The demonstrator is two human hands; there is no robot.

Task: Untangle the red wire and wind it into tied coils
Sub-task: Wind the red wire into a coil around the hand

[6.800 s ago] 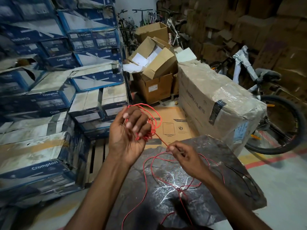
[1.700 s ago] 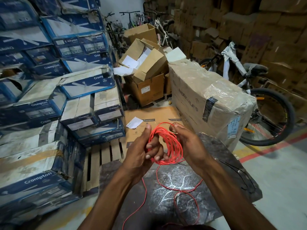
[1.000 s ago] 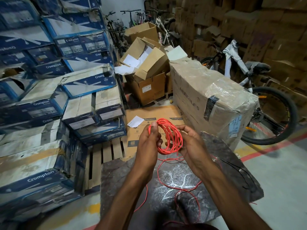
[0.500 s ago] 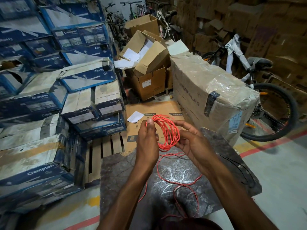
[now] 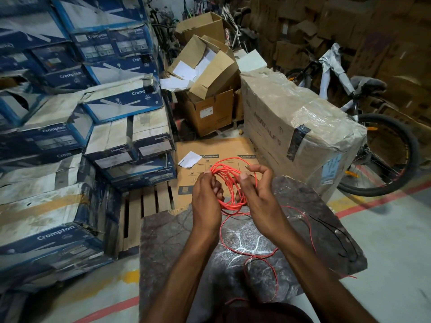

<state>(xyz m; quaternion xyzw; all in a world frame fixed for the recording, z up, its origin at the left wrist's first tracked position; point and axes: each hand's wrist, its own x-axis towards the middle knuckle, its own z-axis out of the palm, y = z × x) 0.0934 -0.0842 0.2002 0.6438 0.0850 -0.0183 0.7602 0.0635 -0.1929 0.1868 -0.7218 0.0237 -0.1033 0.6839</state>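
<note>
Stacked blue-and-white cardboard boxes [image 5: 70, 136] fill the left of the storeroom in the head view, with a large plastic-wrapped brown carton [image 5: 303, 127] and a parked bicycle [image 5: 377, 117] to the right. Below our arms lies a dark, mottled stone slab [image 5: 175, 248]. We hold a coil of thin red wire [image 5: 229, 183] upright between both hands, above the slab's far edge. Our left hand [image 5: 206, 199] grips the coil's left side, fingers curled round the loops; our right hand [image 5: 257, 194] pinches its right side between thumb and fingers. A loose red tail [image 5: 254, 254] drops from the coil's bottom and wanders across the slab toward us. To do this step well, we judge, we should clamp the loops firmly with the left, feed the tail on in even turns with the right, clear any crossings on the slab first, and save enough tail to bind the coil.
</note>
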